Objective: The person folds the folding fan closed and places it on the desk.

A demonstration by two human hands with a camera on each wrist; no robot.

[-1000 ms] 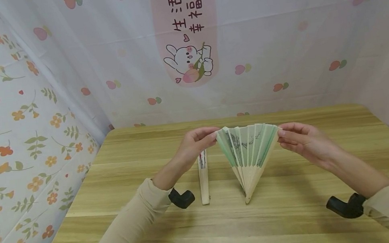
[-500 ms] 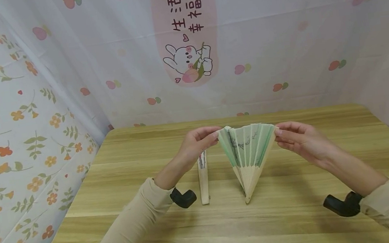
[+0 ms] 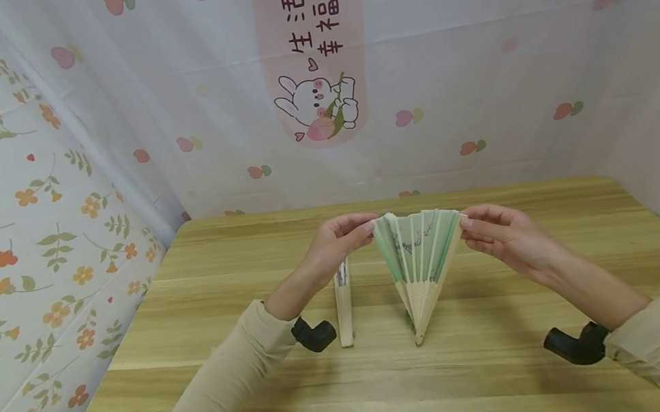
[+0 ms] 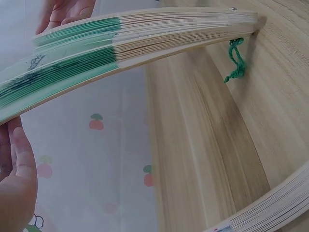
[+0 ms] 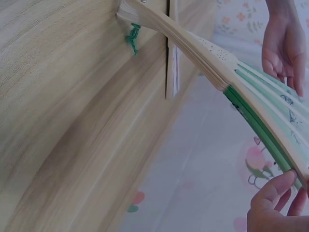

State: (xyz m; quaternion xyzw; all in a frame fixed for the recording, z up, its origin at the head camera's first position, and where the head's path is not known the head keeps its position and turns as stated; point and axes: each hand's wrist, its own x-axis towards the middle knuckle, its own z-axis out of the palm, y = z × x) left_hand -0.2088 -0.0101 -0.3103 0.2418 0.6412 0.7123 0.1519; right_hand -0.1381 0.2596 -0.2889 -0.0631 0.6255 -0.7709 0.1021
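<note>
A green folding fan (image 3: 418, 250) with pale wooden ribs is partly spread between my two hands, its pivot end pointing down toward the table. My left hand (image 3: 339, 242) pinches its upper left edge. At the upper right edge, my right hand (image 3: 509, 235) pinches the outer rib between thumb and fingers. A short green cord (image 4: 235, 60) hangs by the pivot in the left wrist view. Beside this fan, to its left, a second folding fan (image 3: 345, 307) lies folded on the table, its far end hidden behind my left hand.
The wooden table (image 3: 236, 396) ends at a printed white curtain (image 3: 199, 98) at the back. A flowered curtain (image 3: 53, 267) hangs along the left side. Black curved pieces (image 3: 576, 346) are worn at both wrists.
My right hand has moved a little left with its edge of the green fan, so the fan is narrower. My left hand has shifted very slightly right.
</note>
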